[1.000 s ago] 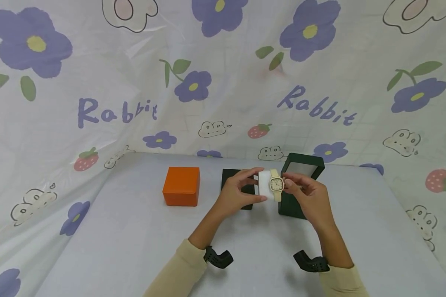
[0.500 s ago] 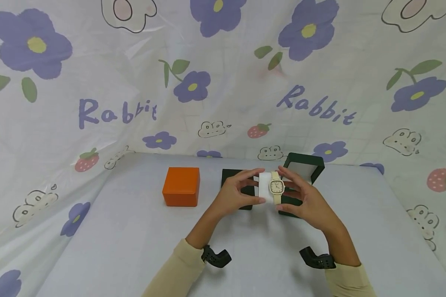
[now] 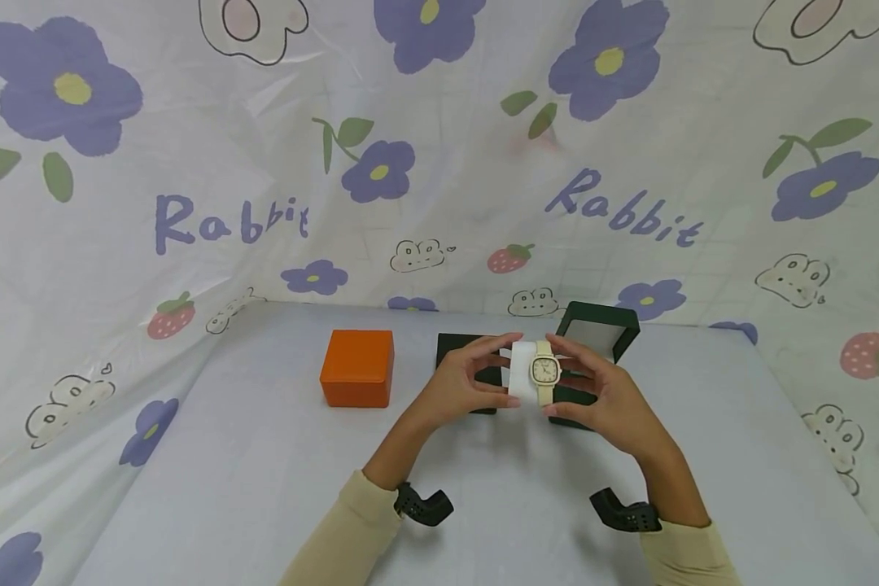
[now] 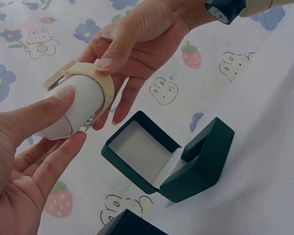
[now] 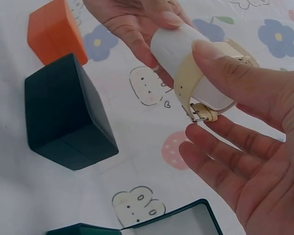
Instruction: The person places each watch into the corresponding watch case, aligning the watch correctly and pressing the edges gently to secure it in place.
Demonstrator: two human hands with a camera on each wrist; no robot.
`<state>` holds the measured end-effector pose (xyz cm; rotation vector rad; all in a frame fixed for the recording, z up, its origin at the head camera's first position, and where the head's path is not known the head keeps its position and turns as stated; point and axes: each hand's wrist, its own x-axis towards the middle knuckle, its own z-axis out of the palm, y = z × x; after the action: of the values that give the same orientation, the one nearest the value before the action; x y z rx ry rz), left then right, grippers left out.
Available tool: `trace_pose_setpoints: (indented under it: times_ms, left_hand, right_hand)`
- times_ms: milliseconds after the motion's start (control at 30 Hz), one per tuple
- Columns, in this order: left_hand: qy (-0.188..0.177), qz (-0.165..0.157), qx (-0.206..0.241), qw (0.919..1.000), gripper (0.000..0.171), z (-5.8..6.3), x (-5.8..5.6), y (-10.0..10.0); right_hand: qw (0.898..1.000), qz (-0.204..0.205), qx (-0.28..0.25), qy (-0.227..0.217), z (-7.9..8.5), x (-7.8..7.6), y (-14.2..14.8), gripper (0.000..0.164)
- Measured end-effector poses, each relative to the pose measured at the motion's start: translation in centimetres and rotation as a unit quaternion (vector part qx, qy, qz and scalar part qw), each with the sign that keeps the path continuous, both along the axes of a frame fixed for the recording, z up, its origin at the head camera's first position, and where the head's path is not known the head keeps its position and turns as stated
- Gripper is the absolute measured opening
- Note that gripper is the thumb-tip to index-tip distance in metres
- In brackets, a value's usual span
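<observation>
A cream-strapped wristwatch (image 3: 545, 370) with a squarish dial is wrapped round a white watch pillow (image 3: 522, 373), raised between both hands. My left hand (image 3: 457, 387) grips the pillow's bare end, thumb on one side and fingers on the other. On the watch end, my right hand (image 3: 611, 399) holds the strap between its thumb and fingers. The right wrist view shows the strap's buckle (image 5: 201, 113) close to the right fingertips. Behind the right hand, a dark green watch box (image 4: 201, 176) stands with its lid up, showing a pale lining.
A shut dark green box (image 5: 63, 117) stands behind my left hand, partly hidden by it in the head view. Farther left is an orange box (image 3: 357, 366). The white tabletop (image 3: 249, 488) ends at a flower-printed curtain (image 3: 454, 122).
My right hand has gone from pinching at the watch's right side to spreading thumb and fingers round the strap. The watch and pillow have dropped slightly; the left hand keeps its hold.
</observation>
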<state>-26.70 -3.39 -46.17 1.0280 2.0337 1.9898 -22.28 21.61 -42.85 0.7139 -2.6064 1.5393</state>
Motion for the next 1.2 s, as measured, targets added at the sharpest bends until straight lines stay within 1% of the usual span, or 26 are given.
trace_pose_setpoints:
  times_ms: [167, 467, 800, 1067, 1200]
  left_hand:
    - [0.004, 0.007, 0.002, 1.0, 0.082, -0.06, 0.01, -0.04]
    - [0.014, 0.003, 0.022, 0.9997, 0.083, -0.12, 0.02, 0.08]
    - [0.016, 0.003, 0.02, 0.9997, 0.081, -0.36, 0.14, 0.04]
    - [0.007, 0.0, 0.023, 0.9997, 0.082, -0.14, 0.11, 0.11]
    - [0.006, -0.009, 0.026, 0.9996, 0.083, -0.05, 0.12, 0.24]
  right_hand:
    - [1.0, 0.001, -0.004, 0.014, 0.03, -0.03, -0.07, 0.092]
    - [0.999, 0.003, -0.021, 0.042, -0.17, -0.06, -0.34, 0.091]
    - [0.998, 0.006, -0.038, 0.043, -0.62, -0.14, -0.4, 0.09]
    - [0.999, -0.003, -0.035, 0.041, -0.45, 0.03, -0.5, 0.09]
    - [0.999, -0.002, -0.031, 0.041, -0.39, 0.01, -0.54, 0.089]
